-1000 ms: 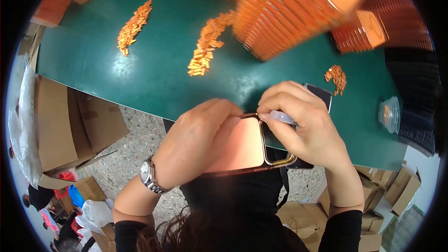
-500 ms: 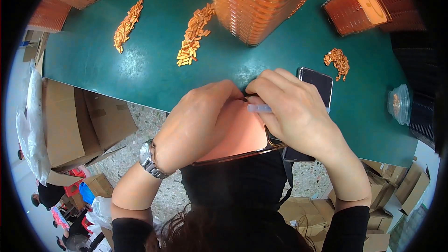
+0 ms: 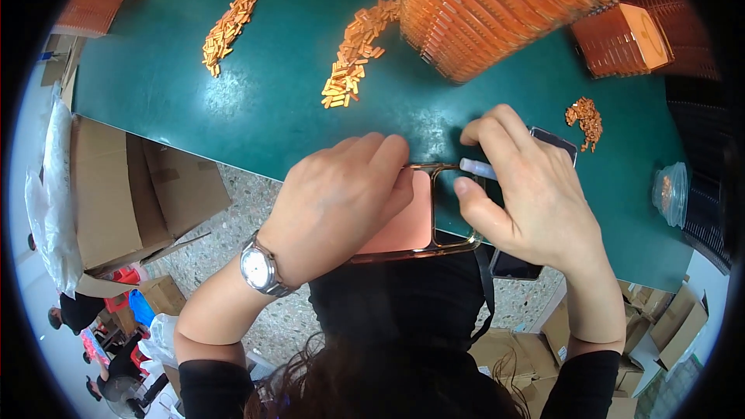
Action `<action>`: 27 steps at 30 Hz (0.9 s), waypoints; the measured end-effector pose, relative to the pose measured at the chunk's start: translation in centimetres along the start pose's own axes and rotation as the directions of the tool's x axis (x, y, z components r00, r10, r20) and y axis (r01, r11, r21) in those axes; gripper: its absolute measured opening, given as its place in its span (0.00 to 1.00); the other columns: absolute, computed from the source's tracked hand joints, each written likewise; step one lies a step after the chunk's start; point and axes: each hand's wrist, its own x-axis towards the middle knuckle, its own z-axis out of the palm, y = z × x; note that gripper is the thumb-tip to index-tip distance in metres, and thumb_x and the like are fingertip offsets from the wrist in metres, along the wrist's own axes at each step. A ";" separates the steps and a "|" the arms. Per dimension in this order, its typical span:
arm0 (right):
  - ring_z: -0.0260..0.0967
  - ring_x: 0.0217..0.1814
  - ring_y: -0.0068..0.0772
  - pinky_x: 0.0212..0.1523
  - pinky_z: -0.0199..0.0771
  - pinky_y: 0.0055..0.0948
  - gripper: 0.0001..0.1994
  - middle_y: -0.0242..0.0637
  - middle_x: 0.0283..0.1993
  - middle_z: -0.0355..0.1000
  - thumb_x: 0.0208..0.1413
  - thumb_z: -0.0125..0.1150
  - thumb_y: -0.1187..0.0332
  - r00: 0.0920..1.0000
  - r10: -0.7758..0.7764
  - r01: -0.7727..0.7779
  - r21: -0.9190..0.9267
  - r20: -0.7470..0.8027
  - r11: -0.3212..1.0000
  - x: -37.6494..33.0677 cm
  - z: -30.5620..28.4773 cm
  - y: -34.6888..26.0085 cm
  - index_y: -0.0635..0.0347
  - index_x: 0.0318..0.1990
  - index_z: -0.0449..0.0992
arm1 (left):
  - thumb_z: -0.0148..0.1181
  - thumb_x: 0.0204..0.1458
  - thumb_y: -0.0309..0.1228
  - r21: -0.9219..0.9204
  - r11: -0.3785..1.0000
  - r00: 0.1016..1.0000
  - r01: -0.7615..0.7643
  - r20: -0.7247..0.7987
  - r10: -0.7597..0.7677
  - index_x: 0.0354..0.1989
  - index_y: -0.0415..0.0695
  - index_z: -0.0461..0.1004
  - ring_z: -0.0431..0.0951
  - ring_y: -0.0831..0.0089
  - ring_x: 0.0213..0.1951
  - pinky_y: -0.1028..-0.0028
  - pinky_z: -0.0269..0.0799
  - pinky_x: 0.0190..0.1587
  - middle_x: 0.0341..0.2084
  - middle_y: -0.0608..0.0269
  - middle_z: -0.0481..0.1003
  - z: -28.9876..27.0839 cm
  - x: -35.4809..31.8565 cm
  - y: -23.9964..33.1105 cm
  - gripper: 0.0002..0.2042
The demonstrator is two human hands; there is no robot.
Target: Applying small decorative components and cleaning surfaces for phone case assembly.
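Observation:
My left hand (image 3: 341, 194), with a metal watch at its wrist, grips a phone case (image 3: 411, 221) at the table's near edge. The case has a salmon-coloured back, a shiny gold rim and a large camera cutout at its right end. My right hand (image 3: 539, 198) is just right of that cutout, thumb and forefinger spread apart. Held across the right hand is a slim translucent pen-like tool (image 3: 476, 167), its tip sticking out past the fingers. Beneath the right hand lies a dark phone (image 3: 516, 265), mostly covered.
Small gold pieces lie in piles at the left (image 3: 229, 29), middle (image 3: 349, 62) and right (image 3: 587, 120). A tall stack of orange cases (image 3: 497, 12) leans at the back. A clear round tub (image 3: 670, 194) stands far right. A cardboard box (image 3: 105, 194) sits left of the table.
My right hand has moved right, away from the case's upper edge, and its thumb and forefinger have parted. The camera cutout now shows. The whole view has shifted slightly.

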 end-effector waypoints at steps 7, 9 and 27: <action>0.72 0.36 0.36 0.31 0.79 0.33 0.10 0.39 0.39 0.69 0.63 0.61 0.69 0.959 -0.283 0.274 -0.233 -0.004 0.933 -0.1 0.9 -0.4 0.67 0.47 0.76 | 0.67 0.57 0.27 0.037 0.999 1.000 -0.029 -0.005 0.029 0.35 0.42 0.72 0.79 0.57 0.31 0.61 0.75 0.31 0.27 0.59 0.73 0.2 -0.1 -0.2 0.07; 0.72 0.36 0.32 0.28 0.78 0.29 0.15 0.35 0.39 0.68 0.59 0.63 0.69 0.965 -0.252 0.259 -0.399 0.070 0.880 -0.1 0.9 -0.9 0.67 0.52 0.78 | 0.67 0.57 0.27 0.018 0.999 0.999 -0.036 -0.009 0.036 0.35 0.42 0.72 0.79 0.57 0.31 0.60 0.75 0.32 0.27 0.59 0.73 0.3 -0.1 -0.3 0.07; 0.76 0.34 0.33 0.28 0.80 0.33 0.09 0.33 0.39 0.69 0.61 0.66 0.67 0.984 -0.178 0.171 -0.192 -0.019 0.966 0.8 2.9 -1.5 0.61 0.45 0.81 | 0.67 0.59 0.26 -0.094 0.994 0.998 0.056 -0.008 -0.057 0.36 0.42 0.74 0.80 0.55 0.33 0.59 0.76 0.34 0.30 0.56 0.76 -0.4 -1.0 0.0 0.06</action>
